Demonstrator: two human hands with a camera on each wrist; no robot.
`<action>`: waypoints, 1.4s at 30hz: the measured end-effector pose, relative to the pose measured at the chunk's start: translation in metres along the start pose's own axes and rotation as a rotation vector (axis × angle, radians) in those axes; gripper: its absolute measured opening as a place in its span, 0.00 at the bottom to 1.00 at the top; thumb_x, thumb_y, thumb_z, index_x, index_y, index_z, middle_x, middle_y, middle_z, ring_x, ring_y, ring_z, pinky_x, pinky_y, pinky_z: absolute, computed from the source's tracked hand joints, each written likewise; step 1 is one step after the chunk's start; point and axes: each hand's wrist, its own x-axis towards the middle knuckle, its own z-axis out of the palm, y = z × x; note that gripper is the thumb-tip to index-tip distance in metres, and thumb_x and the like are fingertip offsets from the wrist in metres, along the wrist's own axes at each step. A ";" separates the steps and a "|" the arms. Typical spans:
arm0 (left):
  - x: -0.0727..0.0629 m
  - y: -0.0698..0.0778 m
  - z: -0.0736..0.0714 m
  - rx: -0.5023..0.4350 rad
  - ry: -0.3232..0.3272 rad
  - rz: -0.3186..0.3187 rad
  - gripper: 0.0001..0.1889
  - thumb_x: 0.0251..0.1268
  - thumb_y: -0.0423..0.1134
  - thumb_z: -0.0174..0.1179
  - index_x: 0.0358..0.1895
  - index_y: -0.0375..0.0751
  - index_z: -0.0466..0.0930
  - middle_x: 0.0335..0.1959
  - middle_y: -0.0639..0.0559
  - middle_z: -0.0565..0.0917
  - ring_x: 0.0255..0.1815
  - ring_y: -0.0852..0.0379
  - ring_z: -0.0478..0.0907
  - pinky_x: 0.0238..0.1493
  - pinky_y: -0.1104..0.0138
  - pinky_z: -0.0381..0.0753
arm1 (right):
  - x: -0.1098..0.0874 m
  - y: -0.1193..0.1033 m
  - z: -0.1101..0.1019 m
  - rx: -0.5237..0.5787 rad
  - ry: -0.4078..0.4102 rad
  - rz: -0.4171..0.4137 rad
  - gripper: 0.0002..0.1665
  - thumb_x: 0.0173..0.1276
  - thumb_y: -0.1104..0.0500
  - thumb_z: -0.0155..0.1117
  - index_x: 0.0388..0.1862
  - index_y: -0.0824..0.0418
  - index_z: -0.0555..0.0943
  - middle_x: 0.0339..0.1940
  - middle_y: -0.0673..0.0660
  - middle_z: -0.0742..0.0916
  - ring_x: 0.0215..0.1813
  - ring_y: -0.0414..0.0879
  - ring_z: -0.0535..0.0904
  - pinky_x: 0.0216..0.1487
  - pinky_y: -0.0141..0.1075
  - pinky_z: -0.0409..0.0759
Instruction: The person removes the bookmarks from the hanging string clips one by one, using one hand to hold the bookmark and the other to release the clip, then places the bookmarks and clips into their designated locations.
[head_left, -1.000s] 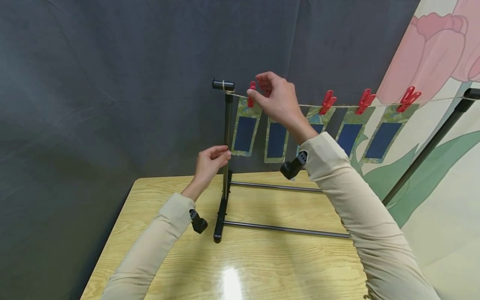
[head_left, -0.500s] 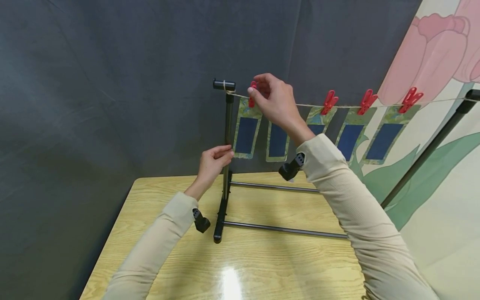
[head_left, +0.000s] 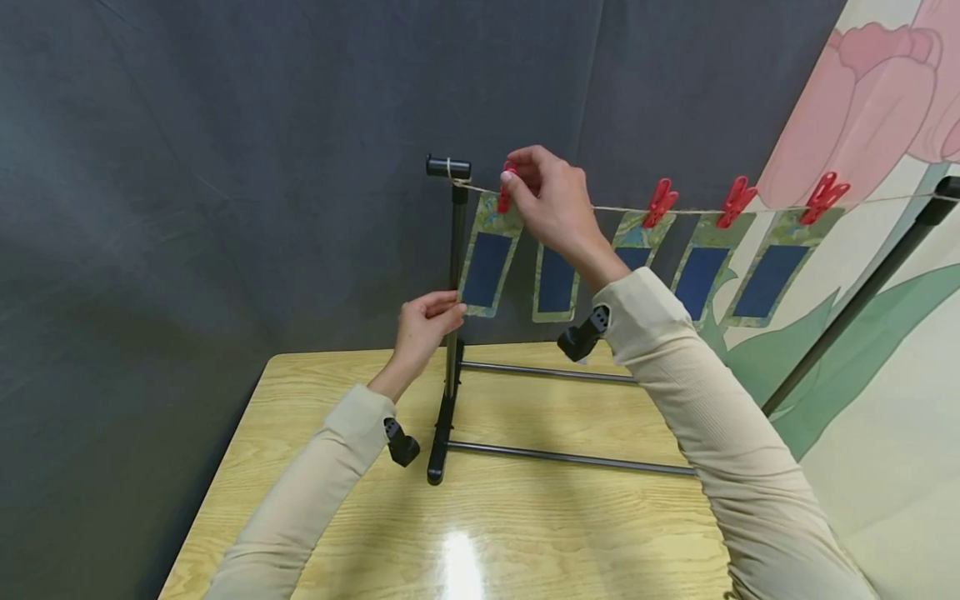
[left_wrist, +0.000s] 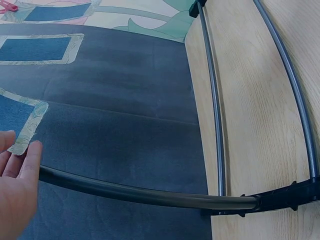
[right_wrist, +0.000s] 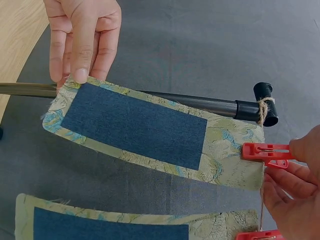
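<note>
My left hand (head_left: 422,335) pinches a lower corner of the leftmost fabric strip (head_left: 487,268), its thumb in front and fingers behind in the right wrist view. Green patterned cloth borders a dark blue panel on this strip (right_wrist: 135,127). At the strip's top, my right hand (head_left: 558,204) holds a red clothespin (right_wrist: 265,151) between thumb and fingers. That clothespin clamps the strip to a thin string (head_left: 622,210). In the right wrist view, the strip hangs tilted, its lower end drawn toward the black post (right_wrist: 200,102).
Several similar strips (head_left: 772,271) hang rightward along the string under red clothespins (head_left: 825,198). The black rack has a left post (head_left: 457,242), a right post (head_left: 847,300) and low crossbars (head_left: 570,457). It stands on a wooden table (head_left: 375,517) before a dark curtain (head_left: 225,167).
The left hand has moved slightly right and taken the strip's lower corner. The strip's lower end has swung left toward the post. The right hand stays at the clothespin.
</note>
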 end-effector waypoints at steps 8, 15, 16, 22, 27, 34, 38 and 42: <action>0.000 0.000 0.002 -0.014 0.021 0.010 0.14 0.65 0.27 0.62 0.53 0.28 0.80 0.42 0.38 0.83 0.45 0.41 0.82 0.44 0.65 0.85 | 0.000 0.000 0.002 -0.007 0.009 -0.010 0.20 0.76 0.55 0.55 0.60 0.63 0.75 0.50 0.56 0.85 0.47 0.44 0.81 0.49 0.36 0.80; 0.001 0.000 0.003 -0.023 0.030 0.033 0.13 0.63 0.27 0.63 0.50 0.28 0.81 0.40 0.39 0.84 0.35 0.55 0.84 0.43 0.65 0.85 | 0.001 -0.001 0.002 -0.014 0.020 -0.003 0.18 0.76 0.55 0.55 0.59 0.63 0.76 0.49 0.55 0.85 0.47 0.44 0.81 0.50 0.34 0.80; 0.001 0.000 0.003 -0.024 0.031 0.036 0.12 0.63 0.27 0.64 0.49 0.28 0.81 0.40 0.39 0.84 0.34 0.57 0.84 0.42 0.65 0.85 | 0.001 -0.001 0.002 -0.015 0.022 0.002 0.18 0.75 0.55 0.56 0.59 0.63 0.76 0.49 0.55 0.85 0.47 0.44 0.81 0.50 0.34 0.80; 0.000 0.002 0.002 -0.015 0.035 0.046 0.12 0.62 0.27 0.64 0.48 0.27 0.82 0.40 0.38 0.84 0.35 0.54 0.84 0.42 0.64 0.86 | 0.002 -0.002 0.002 -0.006 0.025 0.023 0.16 0.75 0.55 0.57 0.57 0.61 0.77 0.48 0.54 0.85 0.46 0.43 0.81 0.50 0.33 0.79; -0.001 0.004 0.000 0.001 0.043 0.050 0.12 0.62 0.28 0.64 0.48 0.27 0.82 0.39 0.39 0.85 0.37 0.49 0.84 0.41 0.64 0.86 | 0.002 -0.003 0.003 -0.006 0.035 0.013 0.15 0.74 0.57 0.57 0.55 0.61 0.77 0.46 0.54 0.85 0.45 0.43 0.81 0.50 0.33 0.79; -0.003 0.005 -0.001 0.011 0.044 0.060 0.12 0.63 0.27 0.64 0.48 0.27 0.82 0.39 0.39 0.84 0.36 0.53 0.84 0.41 0.65 0.86 | 0.001 -0.005 0.003 -0.001 0.064 -0.002 0.13 0.74 0.58 0.58 0.53 0.62 0.78 0.45 0.54 0.85 0.44 0.43 0.82 0.49 0.33 0.79; -0.003 0.006 -0.002 0.018 0.041 0.066 0.12 0.63 0.27 0.63 0.48 0.27 0.82 0.39 0.39 0.84 0.34 0.58 0.84 0.42 0.65 0.86 | 0.001 -0.006 0.002 0.003 0.086 0.004 0.13 0.74 0.58 0.58 0.52 0.62 0.78 0.44 0.55 0.85 0.43 0.43 0.82 0.49 0.33 0.79; -0.004 0.006 -0.002 0.023 0.042 0.068 0.11 0.63 0.27 0.63 0.48 0.27 0.82 0.38 0.39 0.84 0.34 0.58 0.83 0.41 0.65 0.86 | 0.000 -0.007 0.002 0.012 0.101 0.012 0.12 0.73 0.58 0.59 0.52 0.62 0.79 0.44 0.55 0.85 0.43 0.44 0.81 0.49 0.32 0.79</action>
